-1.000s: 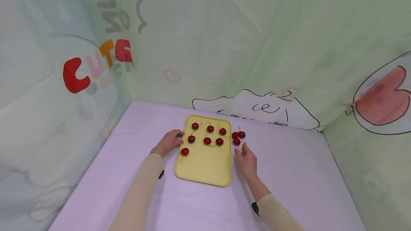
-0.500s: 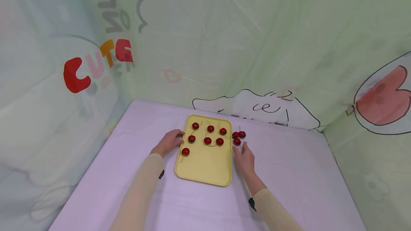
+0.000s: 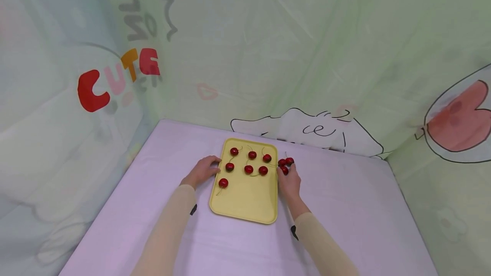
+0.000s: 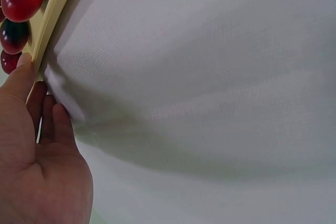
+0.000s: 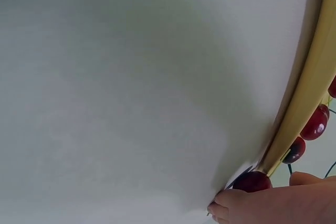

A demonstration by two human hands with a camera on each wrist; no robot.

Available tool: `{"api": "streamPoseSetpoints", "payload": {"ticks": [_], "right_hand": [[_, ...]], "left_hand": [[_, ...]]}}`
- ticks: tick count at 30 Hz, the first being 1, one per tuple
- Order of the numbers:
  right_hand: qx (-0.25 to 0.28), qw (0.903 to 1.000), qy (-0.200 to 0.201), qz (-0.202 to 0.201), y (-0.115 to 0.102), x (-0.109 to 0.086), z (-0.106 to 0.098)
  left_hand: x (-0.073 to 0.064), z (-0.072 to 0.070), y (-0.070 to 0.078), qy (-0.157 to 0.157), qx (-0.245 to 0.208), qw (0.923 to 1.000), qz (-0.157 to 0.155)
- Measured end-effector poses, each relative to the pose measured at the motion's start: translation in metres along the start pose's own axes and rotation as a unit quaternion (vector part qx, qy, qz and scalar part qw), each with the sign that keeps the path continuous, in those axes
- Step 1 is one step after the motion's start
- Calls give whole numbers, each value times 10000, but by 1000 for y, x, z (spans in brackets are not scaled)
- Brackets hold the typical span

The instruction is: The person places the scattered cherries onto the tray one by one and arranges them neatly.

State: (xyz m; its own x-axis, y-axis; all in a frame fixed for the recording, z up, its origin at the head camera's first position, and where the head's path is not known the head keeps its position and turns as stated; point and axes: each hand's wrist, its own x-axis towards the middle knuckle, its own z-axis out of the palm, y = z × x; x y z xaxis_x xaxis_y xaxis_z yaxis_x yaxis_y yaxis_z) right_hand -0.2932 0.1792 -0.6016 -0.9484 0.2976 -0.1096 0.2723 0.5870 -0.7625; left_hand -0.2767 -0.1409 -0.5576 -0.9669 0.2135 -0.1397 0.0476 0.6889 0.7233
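A yellow tray (image 3: pixel 245 199) lies on the table, with several red cherries (image 3: pixel 248 169) spread over its far half and left side. My left hand (image 3: pixel 201 171) holds its left rim; in the left wrist view the thumb (image 4: pixel 21 77) lies on the rim and the fingers are at its outer side. Beyond the right rim, my right hand (image 3: pixel 290 183) reaches around the nearest loose cherry (image 5: pixel 252 181), thumb on one side and fingers on the other. That cherry rests on the table; a firm grip does not show. Two other loose cherries (image 3: pixel 289 161) sit just behind it.
A pale lilac cloth (image 3: pixel 345 208) covers the table. Behind it hangs a printed fabric wall (image 3: pixel 245 76), and another fabric side (image 3: pixel 50 139) stands at the left. The loose cherries lie close against the tray's right edge.
My right hand has moved forward and slightly left, from in front of the loose cherries to around the nearest one. My left hand has stayed at the tray's rim.
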Motion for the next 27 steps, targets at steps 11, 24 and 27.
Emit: {"api": "streamPoseSetpoints", "payload": {"ticks": [11,24,27], "right_hand": [[112,9986,505,92,-16,-1,2],[279,9971,709,-21,-16,-9,-6],[258,9978,614,-2,-18,-11,-10]], "left_hand": [[-4,2,4,17,-57,10000,39],[-1,1,2,24,20,10000,20],[-1,0,2,33,35,10000,43]]}}
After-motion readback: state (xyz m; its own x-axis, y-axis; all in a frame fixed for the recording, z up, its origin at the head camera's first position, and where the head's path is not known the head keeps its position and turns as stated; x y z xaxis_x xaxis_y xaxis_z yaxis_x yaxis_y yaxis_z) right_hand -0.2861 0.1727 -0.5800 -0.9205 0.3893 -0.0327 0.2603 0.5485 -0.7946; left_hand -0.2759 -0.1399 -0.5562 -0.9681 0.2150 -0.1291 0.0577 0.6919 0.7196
